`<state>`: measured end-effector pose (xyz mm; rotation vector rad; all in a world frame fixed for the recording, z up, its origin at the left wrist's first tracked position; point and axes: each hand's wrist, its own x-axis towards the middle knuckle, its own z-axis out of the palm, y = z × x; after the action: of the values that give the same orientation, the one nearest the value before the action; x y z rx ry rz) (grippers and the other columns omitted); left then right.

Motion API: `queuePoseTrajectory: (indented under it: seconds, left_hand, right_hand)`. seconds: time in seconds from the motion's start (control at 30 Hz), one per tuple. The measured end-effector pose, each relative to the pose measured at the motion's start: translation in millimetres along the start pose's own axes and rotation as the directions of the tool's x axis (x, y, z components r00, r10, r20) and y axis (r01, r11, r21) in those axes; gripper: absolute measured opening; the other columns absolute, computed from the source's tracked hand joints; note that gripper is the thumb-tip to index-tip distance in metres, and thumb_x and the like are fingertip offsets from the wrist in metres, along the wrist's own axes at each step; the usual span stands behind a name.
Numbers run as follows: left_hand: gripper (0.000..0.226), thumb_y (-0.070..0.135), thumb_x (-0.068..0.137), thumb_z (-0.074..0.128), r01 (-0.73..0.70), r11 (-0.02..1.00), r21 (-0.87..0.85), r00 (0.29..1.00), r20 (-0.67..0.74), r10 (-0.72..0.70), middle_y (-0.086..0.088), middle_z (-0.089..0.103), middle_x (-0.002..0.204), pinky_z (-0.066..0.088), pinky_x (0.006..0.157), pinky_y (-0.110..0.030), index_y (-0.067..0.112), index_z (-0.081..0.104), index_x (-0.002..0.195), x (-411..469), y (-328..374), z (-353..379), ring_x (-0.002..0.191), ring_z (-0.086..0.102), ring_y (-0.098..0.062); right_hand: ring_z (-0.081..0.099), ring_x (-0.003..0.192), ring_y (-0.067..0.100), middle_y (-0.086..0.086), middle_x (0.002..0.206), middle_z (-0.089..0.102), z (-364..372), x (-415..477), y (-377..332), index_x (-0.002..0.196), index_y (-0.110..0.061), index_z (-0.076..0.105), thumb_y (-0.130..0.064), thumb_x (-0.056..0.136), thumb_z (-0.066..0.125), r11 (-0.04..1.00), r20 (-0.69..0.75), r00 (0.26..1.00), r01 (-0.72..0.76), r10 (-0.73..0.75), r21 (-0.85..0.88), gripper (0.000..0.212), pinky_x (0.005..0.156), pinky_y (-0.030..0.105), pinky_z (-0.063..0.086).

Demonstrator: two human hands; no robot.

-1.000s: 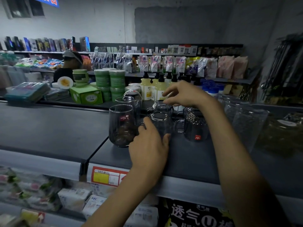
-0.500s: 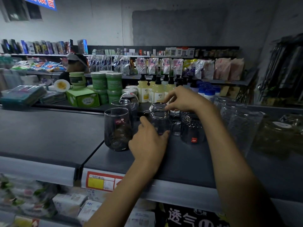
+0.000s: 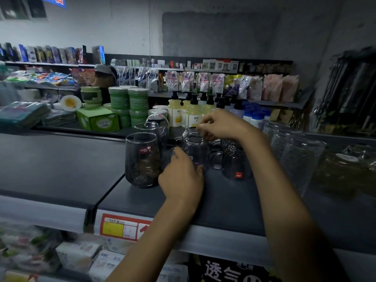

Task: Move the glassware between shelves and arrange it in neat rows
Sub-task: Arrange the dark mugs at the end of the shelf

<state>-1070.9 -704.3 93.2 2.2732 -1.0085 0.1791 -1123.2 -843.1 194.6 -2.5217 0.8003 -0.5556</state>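
On the dark top shelf (image 3: pixel 230 202) stands a row of glassware. My left hand (image 3: pixel 181 176) wraps round the lower part of a clear handled glass mug (image 3: pixel 195 145) in the middle. My right hand (image 3: pixel 221 124) pinches that mug's rim from above. A tall smoky tumbler (image 3: pixel 142 159) with a red label stands just left of my left hand, with another tumbler (image 3: pixel 147 127) behind it. A textured mug (image 3: pixel 234 161) with a red sticker stands to the right, under my right forearm.
Tall patterned clear glasses (image 3: pixel 295 151) stand at the right. Behind the shelf are green jars (image 3: pixel 130 102), a green box (image 3: pixel 97 121) and pump bottles (image 3: pixel 191 112). A person's capped head (image 3: pixel 104 76) shows beyond. A red price tag (image 3: pixel 122 226) hangs on the shelf edge; packaged goods (image 3: pixel 77 255) lie below.
Both hands have stayed on the middle mug, shifting only slightly. The view has drifted a little, so the shelf's goods sit lower and further left in frame.
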Motion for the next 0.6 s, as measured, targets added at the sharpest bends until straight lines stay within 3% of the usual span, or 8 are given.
queuePoseTrajectory:
  seconds: [0.17, 0.27, 0.43, 0.6]
  left_hand:
    - [0.049, 0.047, 0.098, 0.06, -0.009, 1.0, 0.029, 1.0, 0.004, 0.009, -0.008, 0.062, 0.131, 0.035, 0.071, -0.038, 0.013, 0.04, 0.127, 0.9, 0.7, 0.5, 0.114, 0.065, -0.035]
    - [0.051, 0.048, 0.097, 0.06, -0.006, 1.0, 0.023, 1.0, 0.008, 0.006, -0.008, 0.06, 0.132, 0.037, 0.071, -0.038, 0.013, 0.039, 0.129, 1.9, 0.9, 1.6, 0.113, 0.065, -0.035]
    - [0.052, 0.046, 0.098, 0.06, -0.011, 1.0, 0.025, 1.0, 0.012, 0.01, -0.008, 0.06, 0.132, 0.037, 0.071, -0.038, 0.011, 0.039, 0.13, 1.3, -0.5, 1.6, 0.114, 0.064, -0.035]
    - [0.049, 0.044, 0.099, 0.059, -0.013, 1.0, 0.026, 1.0, 0.015, 0.012, -0.008, 0.06, 0.133, 0.045, 0.077, -0.04, 0.012, 0.039, 0.129, -0.4, 0.5, -0.3, 0.116, 0.064, -0.035]
  right_hand:
    - [0.072, 0.084, 0.02, 0.003, 0.089, 0.074, -1.2, 0.7, 0.7, 0.105, -0.013, 0.075, -0.021, 0.101, 0.064, 1.0, 0.007, 1.0, 0.007, -0.007, -0.005, 0.014, 0.089, 0.043, 0.061]
    - [0.064, 0.069, 0.013, -0.004, 0.08, 0.069, -1.3, -2.5, -0.9, 0.101, -0.016, 0.075, -0.028, 0.095, 0.073, 0.999, 0.069, 0.997, 0.026, -0.024, -0.034, 0.014, 0.079, 0.035, 0.056]
    - [0.075, 0.094, 0.024, 0.001, 0.096, 0.077, -1.0, -1.9, -0.4, 0.098, -0.021, 0.079, -0.041, 0.083, 0.084, 0.999, 0.118, 0.993, 0.018, -0.014, -0.038, 0.026, 0.089, 0.047, 0.062]
    - [0.074, 0.098, 0.024, 0.001, 0.099, 0.077, -0.5, -2.1, -0.5, 0.101, -0.019, 0.078, -0.04, 0.082, 0.085, 1.0, 0.142, 0.99, 0.021, -0.018, -0.02, 0.029, 0.091, 0.047, 0.061]
